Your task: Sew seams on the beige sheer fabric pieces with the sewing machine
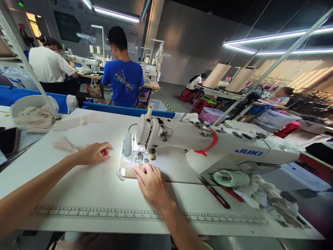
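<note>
A white JUKI sewing machine (208, 146) stands on the white table (85, 194), its lamp lighting the needle area. A small pale fabric piece (128, 172) lies under the presser foot. My right hand (152, 184) lies flat on that fabric, fingers stretched toward the needle. My left hand (95, 153) rests on the table left of the machine, fingers curled loosely into a pinch on something I cannot make out. A beige cloth scrap (65, 145) lies just behind my left wrist.
Red-handled scissors (217, 194), a coil of white cord (231, 177) and crumpled cloth (262, 196) lie right of my hand. A printed ruler (104, 213) runs along the front edge. A phone (9, 140) and fabric pile (33, 118) sit far left. Two people sew at the back.
</note>
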`<state>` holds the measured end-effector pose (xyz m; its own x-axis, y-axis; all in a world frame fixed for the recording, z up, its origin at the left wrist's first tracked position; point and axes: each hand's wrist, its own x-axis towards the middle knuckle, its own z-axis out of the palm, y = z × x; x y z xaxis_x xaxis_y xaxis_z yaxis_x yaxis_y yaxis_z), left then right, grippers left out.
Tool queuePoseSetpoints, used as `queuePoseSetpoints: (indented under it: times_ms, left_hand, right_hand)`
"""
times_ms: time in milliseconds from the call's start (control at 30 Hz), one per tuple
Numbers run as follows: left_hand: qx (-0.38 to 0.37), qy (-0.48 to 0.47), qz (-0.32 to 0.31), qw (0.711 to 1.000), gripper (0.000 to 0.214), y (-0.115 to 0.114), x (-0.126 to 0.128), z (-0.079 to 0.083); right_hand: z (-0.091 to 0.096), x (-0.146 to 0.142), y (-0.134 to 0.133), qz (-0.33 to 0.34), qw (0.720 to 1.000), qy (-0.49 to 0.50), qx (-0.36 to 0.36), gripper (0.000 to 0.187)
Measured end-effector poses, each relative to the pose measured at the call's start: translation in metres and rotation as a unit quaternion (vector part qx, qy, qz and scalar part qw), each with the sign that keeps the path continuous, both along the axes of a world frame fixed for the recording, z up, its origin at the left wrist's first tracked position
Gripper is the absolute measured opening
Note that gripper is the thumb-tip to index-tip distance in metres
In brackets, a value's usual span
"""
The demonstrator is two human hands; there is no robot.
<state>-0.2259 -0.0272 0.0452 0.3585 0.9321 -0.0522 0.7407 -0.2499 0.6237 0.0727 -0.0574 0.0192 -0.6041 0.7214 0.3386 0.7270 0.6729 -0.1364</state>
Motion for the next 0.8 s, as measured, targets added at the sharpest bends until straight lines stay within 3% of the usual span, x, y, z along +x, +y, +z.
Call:
queuePoseSetpoints:
  times_ms: [167,333,433,567,700,800]
  left_hand:
    - [0.035,0.098,0.017,0.994,0.029,-0.002,-0.005,0.005]
    - [-0.002,0.16,0.043,0.986,0.031,-0.001,-0.004,0.002]
    - [-0.013,0.123,0.05,0.991,0.032,-0.004,-0.013,0.006]
    - [-0.045,0.014,0.047,0.998,0.035,-0.004,-0.017,0.029]
    - [-0.068,-0.013,-0.039,0.997,0.025,-0.002,0.021,0.045]
    - [-0.102,-0.08,-0.061,0.99,0.025,0.002,0.061,0.032]
  right_hand:
    - [0.001,0.0,-0.001,0.002,1.0,-0.002,0.003,0.025]
    - [-0.001,-0.001,-0.002,-0.001,1.0,-0.002,0.019,0.024]
    - [-0.001,-0.004,-0.003,-0.003,1.0,-0.007,0.024,0.021]
    - [0.0,-0.01,-0.005,-0.005,0.999,-0.016,0.035,0.02]
    - [0.001,-0.013,-0.006,-0.007,0.999,-0.021,0.046,0.021]
    - [0.0,-0.012,-0.006,-0.002,0.999,-0.019,0.048,0.02]
